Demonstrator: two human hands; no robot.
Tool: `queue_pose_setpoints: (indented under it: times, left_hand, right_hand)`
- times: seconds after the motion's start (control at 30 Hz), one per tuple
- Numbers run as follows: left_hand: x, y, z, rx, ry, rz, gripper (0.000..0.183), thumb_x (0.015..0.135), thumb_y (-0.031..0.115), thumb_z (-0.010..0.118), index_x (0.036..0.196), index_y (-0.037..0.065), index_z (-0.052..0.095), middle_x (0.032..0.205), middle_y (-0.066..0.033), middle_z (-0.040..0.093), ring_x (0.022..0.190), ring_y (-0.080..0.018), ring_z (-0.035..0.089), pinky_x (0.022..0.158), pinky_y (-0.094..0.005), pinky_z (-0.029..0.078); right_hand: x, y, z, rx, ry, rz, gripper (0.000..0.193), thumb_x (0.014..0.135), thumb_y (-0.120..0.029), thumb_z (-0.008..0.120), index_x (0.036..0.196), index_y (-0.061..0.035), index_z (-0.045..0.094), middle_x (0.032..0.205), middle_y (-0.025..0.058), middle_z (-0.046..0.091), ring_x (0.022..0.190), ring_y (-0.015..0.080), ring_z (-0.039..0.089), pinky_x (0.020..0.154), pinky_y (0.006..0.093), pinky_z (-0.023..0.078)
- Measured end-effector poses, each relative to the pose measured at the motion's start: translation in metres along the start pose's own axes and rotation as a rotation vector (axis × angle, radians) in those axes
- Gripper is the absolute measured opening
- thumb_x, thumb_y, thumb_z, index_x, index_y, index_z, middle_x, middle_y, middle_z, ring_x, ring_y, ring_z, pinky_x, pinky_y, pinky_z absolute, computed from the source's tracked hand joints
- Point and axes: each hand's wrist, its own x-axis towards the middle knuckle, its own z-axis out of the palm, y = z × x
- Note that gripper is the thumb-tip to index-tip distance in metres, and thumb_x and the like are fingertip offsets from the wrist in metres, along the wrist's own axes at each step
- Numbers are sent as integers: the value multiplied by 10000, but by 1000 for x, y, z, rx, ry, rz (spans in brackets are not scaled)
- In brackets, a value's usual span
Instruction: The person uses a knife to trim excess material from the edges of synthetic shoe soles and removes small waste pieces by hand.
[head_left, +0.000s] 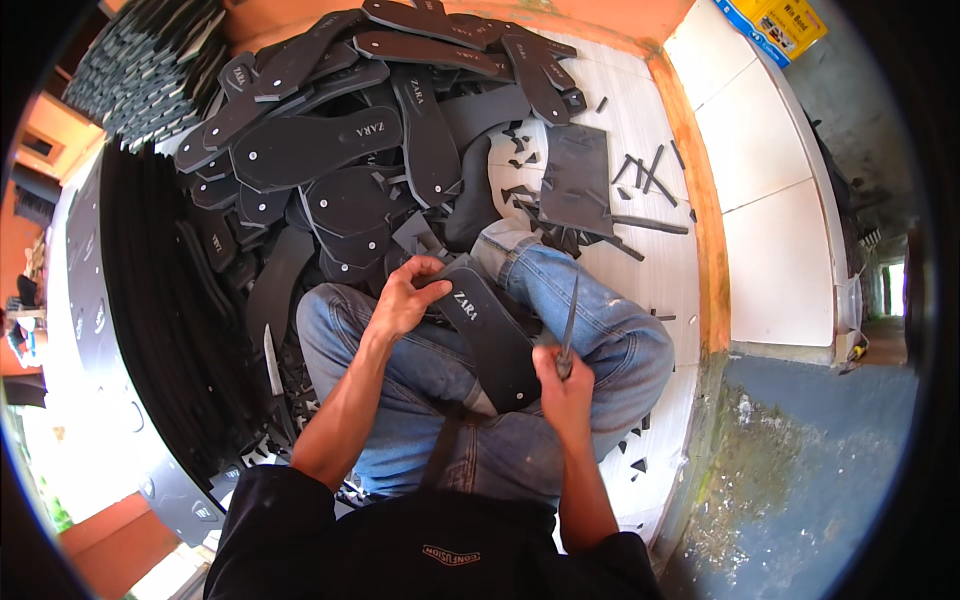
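Observation:
A black foam sandal sole (488, 345) with pale print near its heel end lies slantwise over my crossed legs. My left hand (405, 298) pinches its upper left edge between thumb and fingers. Beside the lower right edge of the sole, my right hand (566, 390) is closed around the handle of a knife (571, 318). The narrow blade points up and away from me, apart from the sole. Part of the handle is hidden in my fist.
Cut soles (315, 145) form a large heap beyond my knees. Tall black foam sheets (150, 310) stand at the left, near a second knife (272, 362). A dark square piece (577, 170) and scattered offcuts (645, 178) lie on the floor. A white tiled ledge (770, 230) borders the right side.

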Motion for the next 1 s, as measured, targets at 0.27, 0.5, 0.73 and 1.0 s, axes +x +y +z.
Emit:
queue_pose_setpoints:
  times: [0.27,0.5,0.73,1.0]
  left_hand:
    - [-17,112,-3,-239,-290,205,249,823,58,662,1048,-25,597,910,-59,647,850,-102,588,781,-232,463]
    - [-7,40,25,-671,-171,29,291,918,229,530,1099,1,518,865,-110,644,714,-121,627,563,-228,500]
    - [-95,25,96,-926,-95,122,393,843,297,630,1067,-3,510,835,-110,596,655,-189,599,579,-274,474]
    - [-78,62,110,-962,213,-382,289,914,367,531,794,107,489,495,31,328,399,-71,281,383,-232,213]
  right_hand:
    - [65,-92,1,200,-316,-87,256,821,-245,696,818,-5,606,595,-36,510,517,49,417,469,208,327]
    - [39,-86,19,896,-79,102,173,837,-148,645,758,-25,553,564,14,496,423,74,418,384,222,325]
    - [-14,-52,32,690,-14,131,113,842,-54,598,765,-29,519,591,35,518,458,72,444,428,214,343]
    - [-28,-17,-12,-219,24,-72,384,869,-275,639,658,-6,463,472,42,401,445,123,327,417,299,292]
